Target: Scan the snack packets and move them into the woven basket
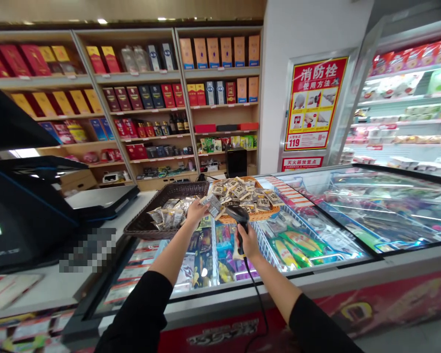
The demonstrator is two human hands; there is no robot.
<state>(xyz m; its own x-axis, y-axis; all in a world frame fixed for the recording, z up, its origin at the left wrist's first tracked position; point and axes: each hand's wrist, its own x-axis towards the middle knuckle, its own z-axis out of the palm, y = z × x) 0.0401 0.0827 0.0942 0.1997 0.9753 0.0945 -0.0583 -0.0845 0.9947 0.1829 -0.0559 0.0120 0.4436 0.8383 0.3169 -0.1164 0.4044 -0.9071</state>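
My left hand is closed on a small snack packet, its printed back turned toward me. A black barcode scanner is gripped in my right hand, its head close to that packet and its cable hanging down. Behind the scanner, an orange wicker basket is heaped with similar packets. To the left stands a dark brown wicker basket with more packets in it. Both baskets rest on the glass top of a chest freezer.
The chest freezer runs across to the right, with frozen goods under its glass. At left are a checkout machine and a scale on a counter. Shelves of boxed goods line the back wall; a refrigerated display stands at right.
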